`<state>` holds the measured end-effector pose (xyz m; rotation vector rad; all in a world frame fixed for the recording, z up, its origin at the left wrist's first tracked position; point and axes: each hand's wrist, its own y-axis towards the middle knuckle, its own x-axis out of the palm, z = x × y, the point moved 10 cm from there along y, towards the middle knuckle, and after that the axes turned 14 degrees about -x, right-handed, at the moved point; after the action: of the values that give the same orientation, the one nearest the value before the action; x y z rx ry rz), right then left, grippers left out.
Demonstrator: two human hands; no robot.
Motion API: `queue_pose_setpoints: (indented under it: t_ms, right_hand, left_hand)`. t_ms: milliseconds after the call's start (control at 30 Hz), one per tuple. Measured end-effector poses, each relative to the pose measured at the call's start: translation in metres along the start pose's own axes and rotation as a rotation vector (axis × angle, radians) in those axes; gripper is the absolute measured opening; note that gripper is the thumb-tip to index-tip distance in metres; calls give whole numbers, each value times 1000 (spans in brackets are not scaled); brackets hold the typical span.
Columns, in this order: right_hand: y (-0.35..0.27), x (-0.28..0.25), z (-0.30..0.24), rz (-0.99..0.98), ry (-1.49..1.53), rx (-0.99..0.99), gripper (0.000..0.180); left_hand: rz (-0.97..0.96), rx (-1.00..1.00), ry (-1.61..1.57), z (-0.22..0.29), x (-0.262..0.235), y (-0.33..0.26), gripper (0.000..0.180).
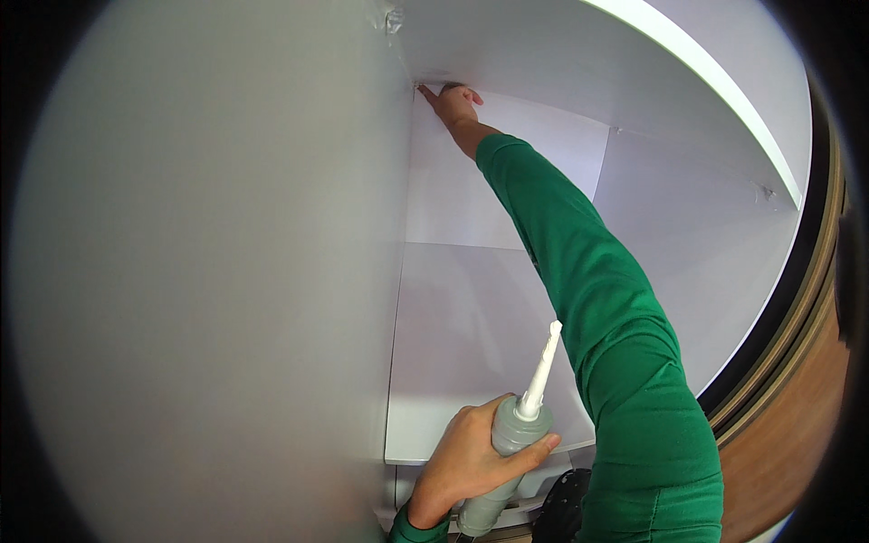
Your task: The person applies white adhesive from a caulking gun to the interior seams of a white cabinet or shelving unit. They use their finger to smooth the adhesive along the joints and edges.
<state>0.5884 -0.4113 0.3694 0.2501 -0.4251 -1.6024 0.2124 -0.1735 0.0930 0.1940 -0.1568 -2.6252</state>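
My left hand point(463, 457) is wrapped round a grey sealant cartridge point(522, 433) in the lower middle. Its white nozzle point(540, 373) points up and away, with white residue near the tip. Farther off, my right hand point(456, 102) reaches deep into a pale cabinet. One finger stretches to the corner where the white back panel point(502, 172) meets the left side panel point(226, 271) and the board above point(543, 50). The other fingers are partly hidden; a dark patch shows just behind them, and I cannot make it out.
A side panel point(692, 217) closes the cabinet on the right, with a small fitting on it. The upper board has a curved-looking white front edge point(715, 77). Brown wood point(787, 434) with dark trim lies outside at right. A black speckled thing point(563, 505) shows below.
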Motion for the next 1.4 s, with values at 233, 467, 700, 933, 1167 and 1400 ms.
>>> queue_pose_setpoints:
  t_ms: [233,467,700,933,1167,1400]
  right_hand:
    - [-23,18,16,3,235,4,105]
    - [-52,66,30,-67,490,15,109]
    - [-73,89,41,-14,454,60,111]
    - [-124,174,31,-378,452,83,87]
    - [-250,67,61,20,1120,164,57]
    - [-483,-57,59,509,2913,-27,41]
  left_hand:
    - [24,-4,7,2,-2,-3,28]
    - [45,-16,10,1,1,-1,29]
    - [61,-31,21,-1,2,-3,31]
    - [19,-30,21,0,8,-3,29]
    - [68,-37,-34,-10,5,2,27]
    - [149,89,-271,-4,-10,-14,23]
